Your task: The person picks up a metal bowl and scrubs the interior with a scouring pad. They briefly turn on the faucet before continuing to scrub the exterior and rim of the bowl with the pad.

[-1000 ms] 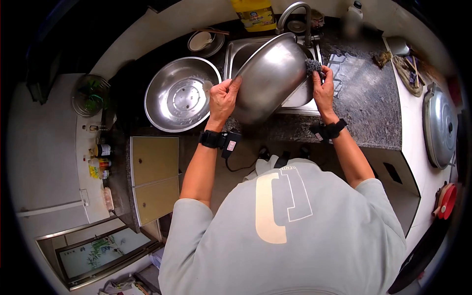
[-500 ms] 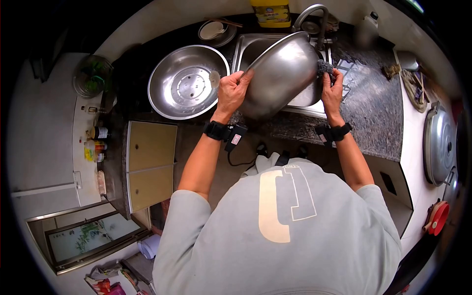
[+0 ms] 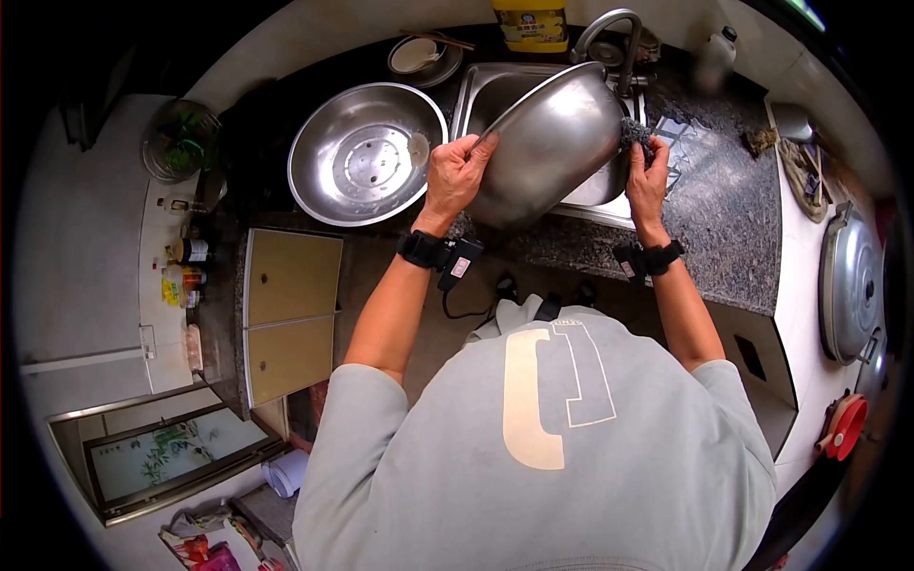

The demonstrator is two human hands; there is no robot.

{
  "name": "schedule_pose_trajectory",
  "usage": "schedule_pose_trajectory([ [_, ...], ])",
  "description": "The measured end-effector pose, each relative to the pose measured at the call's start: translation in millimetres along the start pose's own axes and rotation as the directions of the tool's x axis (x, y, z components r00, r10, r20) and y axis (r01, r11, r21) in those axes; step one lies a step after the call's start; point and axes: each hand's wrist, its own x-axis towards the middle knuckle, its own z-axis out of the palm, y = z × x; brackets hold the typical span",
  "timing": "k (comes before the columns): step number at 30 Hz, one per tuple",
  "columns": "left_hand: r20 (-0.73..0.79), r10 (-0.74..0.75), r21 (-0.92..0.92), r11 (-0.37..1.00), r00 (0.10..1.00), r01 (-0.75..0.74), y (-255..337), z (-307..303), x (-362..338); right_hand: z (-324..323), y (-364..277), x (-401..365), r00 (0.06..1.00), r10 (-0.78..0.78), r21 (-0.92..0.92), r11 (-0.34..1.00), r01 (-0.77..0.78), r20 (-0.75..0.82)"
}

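Note:
A large steel basin point(image 3: 557, 147) is tilted on its side over the front of the sink point(image 3: 481, 86). My left hand point(image 3: 457, 176) grips its rim on the left, thumb and fingers closed on the edge. At the basin's right side, my right hand point(image 3: 646, 181) pinches a dark grey scouring pad point(image 3: 636, 135) against the outer wall. Left of the sink a second steel basin point(image 3: 324, 162) lies face up, with a pale round patch on its inner right wall. The tap point(image 3: 630, 38) arches behind the tilted basin.
Behind the sink stands a yellow container point(image 3: 533, 27); bowls with chopsticks point(image 3: 414, 57) are to its left. A bottle point(image 3: 716, 59) stands at the back right of the granite counter point(image 3: 728, 190). A glass bowl of greens point(image 3: 181, 143) is far left, a lidded pot point(image 3: 847, 281) far right.
The view has shifted slightly. The tilted basin and both hands hold nearly the same pose, with the pad a little lower on the basin's right side.

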Motion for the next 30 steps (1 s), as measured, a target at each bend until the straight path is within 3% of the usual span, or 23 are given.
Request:
schedule_pose_trajectory([
  [30,0.016,-0.014,0.019,1.000,1.000,0.013,7.9,0.5,-2.5,-1.7,1.8,-1.4,0.999,0.034,0.014,0.999,-0.034,0.020],
])
